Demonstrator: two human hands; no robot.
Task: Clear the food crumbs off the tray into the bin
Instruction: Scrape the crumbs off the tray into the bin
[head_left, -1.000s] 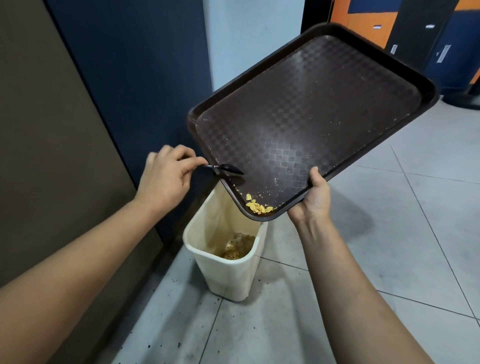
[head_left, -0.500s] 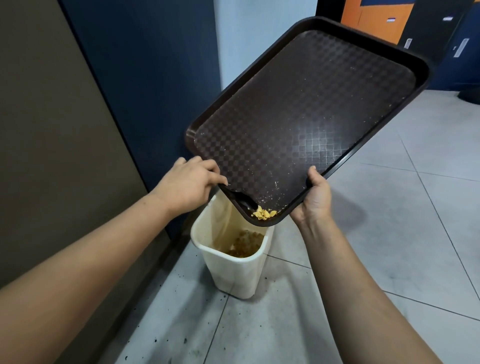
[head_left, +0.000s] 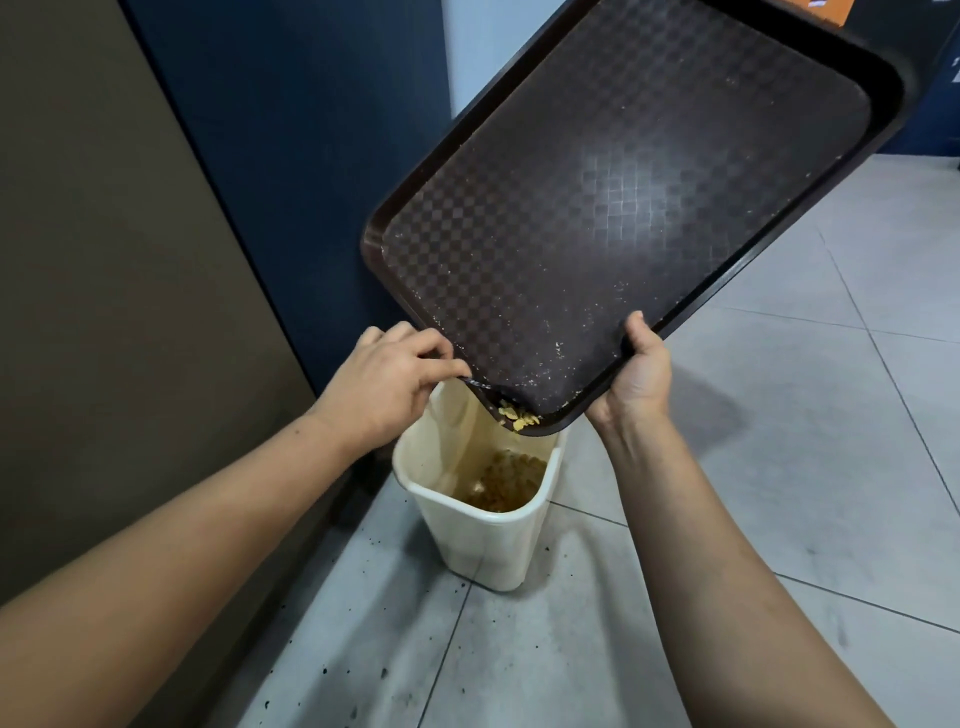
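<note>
Tilting steeply over the bin (head_left: 483, 540), the brown tray (head_left: 623, 208) is being held so that its lowest corner is hanging just above the bin's open mouth, which looks like a way of letting gravity gather everything at one point. Nearest of the two, the right hand (head_left: 636, 379) is gripping the tray's lower long edge, thumb lying over the rim and fingers hidden underneath, and appears to be carrying most of the weight. The left hand (head_left: 395, 379) is pinching the handle of a small dark spoon (head_left: 480, 384) at the tray's short edge, its tip reaching toward the low corner, probably to scrape stuck bits downward. The yellow crumbs (head_left: 517, 417) are sitting bunched in that lowest corner, right at the rim, with a few seeming to be spilling over it. Below, more brownish-yellow scraps are lying at the bottom of the cream bin, which is standing on the tiled floor (head_left: 779, 441) against a dark blue wall panel (head_left: 291, 156). Farther up the tray only fine pale specks are clinging to its chequered surface, so most of the clearing looks done.
</note>
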